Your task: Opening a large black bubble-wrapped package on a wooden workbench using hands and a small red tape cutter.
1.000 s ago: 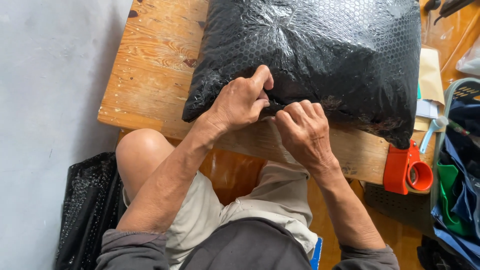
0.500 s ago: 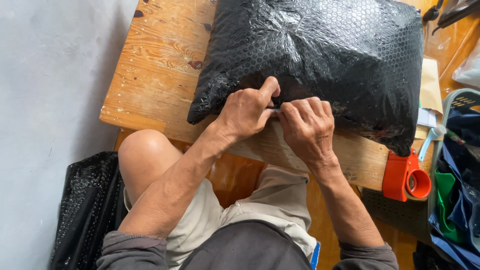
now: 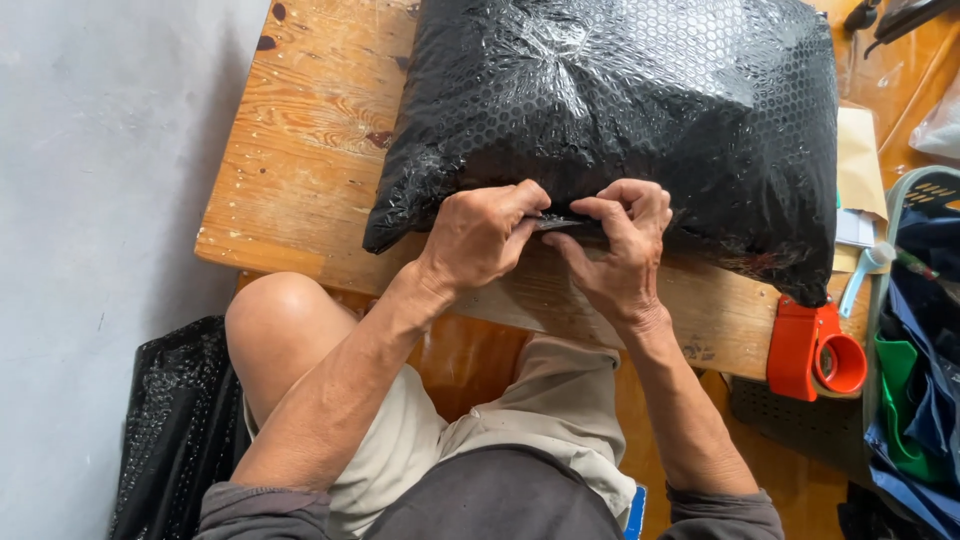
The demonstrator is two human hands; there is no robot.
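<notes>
Left hand [image 3: 478, 238] fingers pinching near edge of black bubble-wrap parcel [image 3: 620, 110] — thumb pressed on top, tips curled tight. Right hand [image 3: 618, 252] fingers pinching same edge just beside, thumb and forefinger closed on a thin dark flap between both hands. Fingertips of the two hands nearly touching. Parcel lying flat directly beyond the fingers, filling most of the wooden table [image 3: 300, 150]. Bare wood left of the left fingers. Orange tape dispenser [image 3: 812, 352] right of and nearer than the right fingers, at table edge. Black bubble-wrap roll [image 3: 170, 420] down left, below the knee. Blue and green fabric [image 3: 920, 400] far right.
</notes>
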